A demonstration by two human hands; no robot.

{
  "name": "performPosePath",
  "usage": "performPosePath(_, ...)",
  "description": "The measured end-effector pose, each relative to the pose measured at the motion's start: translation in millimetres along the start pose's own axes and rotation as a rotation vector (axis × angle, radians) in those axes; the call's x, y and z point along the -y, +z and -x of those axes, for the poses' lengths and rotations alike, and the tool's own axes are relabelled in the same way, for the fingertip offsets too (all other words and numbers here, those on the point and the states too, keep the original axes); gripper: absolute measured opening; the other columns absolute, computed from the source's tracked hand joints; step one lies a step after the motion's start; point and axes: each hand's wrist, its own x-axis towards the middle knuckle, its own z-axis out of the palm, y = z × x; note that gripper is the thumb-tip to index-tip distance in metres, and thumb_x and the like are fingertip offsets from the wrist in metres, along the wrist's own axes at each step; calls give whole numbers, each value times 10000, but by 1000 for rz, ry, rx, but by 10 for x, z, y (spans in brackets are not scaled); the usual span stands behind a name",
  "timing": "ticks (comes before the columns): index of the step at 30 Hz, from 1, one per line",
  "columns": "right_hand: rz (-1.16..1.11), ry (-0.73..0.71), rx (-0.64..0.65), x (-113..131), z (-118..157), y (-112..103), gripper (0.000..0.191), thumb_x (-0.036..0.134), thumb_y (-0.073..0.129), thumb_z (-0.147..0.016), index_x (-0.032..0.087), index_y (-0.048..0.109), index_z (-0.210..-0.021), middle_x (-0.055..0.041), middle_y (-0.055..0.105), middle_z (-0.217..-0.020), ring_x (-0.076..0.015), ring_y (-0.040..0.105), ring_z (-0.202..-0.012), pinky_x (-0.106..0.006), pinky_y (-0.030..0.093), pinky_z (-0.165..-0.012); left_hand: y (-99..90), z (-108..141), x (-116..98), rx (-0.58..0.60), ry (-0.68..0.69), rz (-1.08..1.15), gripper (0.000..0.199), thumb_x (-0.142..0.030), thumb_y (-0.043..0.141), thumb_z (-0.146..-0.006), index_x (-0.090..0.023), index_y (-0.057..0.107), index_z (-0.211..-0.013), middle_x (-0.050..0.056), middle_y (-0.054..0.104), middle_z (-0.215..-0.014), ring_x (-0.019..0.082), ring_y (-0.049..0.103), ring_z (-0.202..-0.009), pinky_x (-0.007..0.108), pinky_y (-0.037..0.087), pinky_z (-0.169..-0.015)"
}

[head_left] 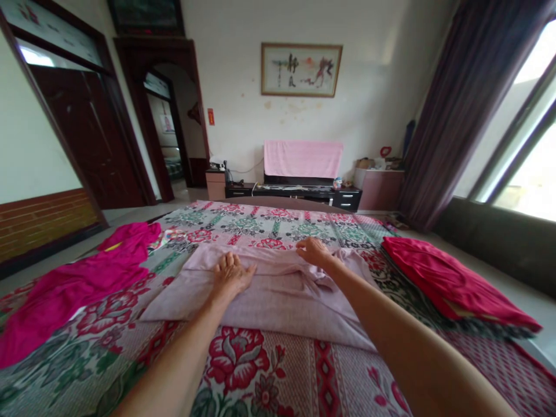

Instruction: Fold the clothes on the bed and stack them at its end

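Note:
A pale pinkish garment point(278, 298), with its wide edge toward me, is spread on a flowered bedspread point(238, 356). My left hand point(232, 274) rests palm down on its left part, fingers forward and thumb out to the side. Over the far right part is my right hand point(313, 253), its fingers loosely bent and pointing left, with no cloth visibly gripped. Beneath and beside the right wrist the cloth bunches into folds. What kind of garment it is, I cannot tell.
To the left lies a crumpled magenta garment point(82, 286). A stack of folded clothes, red on top point(452, 278), sits at the right. Beyond the bed a pink cloth point(304, 159) covers a screen on a low black cabinet point(347, 200). A purple curtain point(456, 110) hangs by the window.

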Motion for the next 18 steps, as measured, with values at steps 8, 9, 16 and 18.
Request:
performPosePath(8, -9, -35, -14, -116, -145, 264, 297, 275, 477, -880, 184, 760, -865, -86, 739, -893, -183, 668, -836, -225, 431, -683, -76, -13, 1, 120, -22, 51, 927, -708, 268, -812, -51, 329, -1463, 230, 193, -1564, 389, 156, -1442, 545, 207, -1115)
performPosePath(9, -11, -27, -33, -133, -148, 284, 305, 292, 473, -888, 183, 756, -863, -87, 737, -897, -182, 665, -844, -224, 426, -684, -95, -14, -3, 134, -26, 51, 931, -710, 275, -807, -53, 327, -1465, 228, 185, -1567, 389, 149, -1445, 550, 206, -1114)
performPosePath(16, -17, -46, -14, -176, -151, 254, 278, 273, 492, -857, 188, 756, -879, -61, 736, -860, -174, 655, -811, -224, 401, -665, -199, 10, -11, 216, -19, 37, 981, -723, 263, -797, -28, 261, -1490, 210, 134, -1581, 364, 108, -1458, 535, 167, -1142)
performPosePath(18, -32, -41, -14, -184, -141, 205, 285, 240, 520, -826, 191, 743, -996, -54, 738, -914, -177, 656, -848, -221, 401, -677, -210, 17, 0, 226, -13, 41, 1009, -728, 250, -795, 0, 227, -1493, 213, 120, -1583, 361, 90, -1461, 524, 151, -1151)
